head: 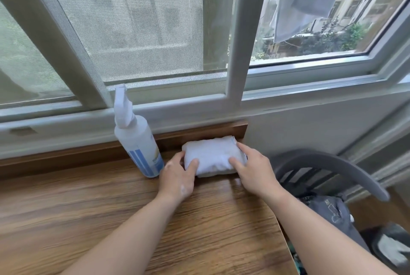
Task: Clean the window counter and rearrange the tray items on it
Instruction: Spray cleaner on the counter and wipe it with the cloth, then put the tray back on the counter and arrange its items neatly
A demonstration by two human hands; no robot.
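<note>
A folded white cloth (212, 156) lies on the wooden window counter (88, 203), in the far right corner against the raised back edge. My left hand (177, 177) rests on the cloth's left side, fingers on its near left corner. My right hand (253, 169) presses on its right side, with the index finger along the far right edge. Both hands grip the cloth from either side. A white spray bottle (135, 139) with a blue label stands upright just left of my left hand. No tray is in view.
The window frame (235, 37) and its insect screen (142, 19) rise right behind the counter. A grey chair back (328, 164) stands off the counter's right edge, with dark clothing (332, 212) on its seat. The counter's right edge runs near my right forearm.
</note>
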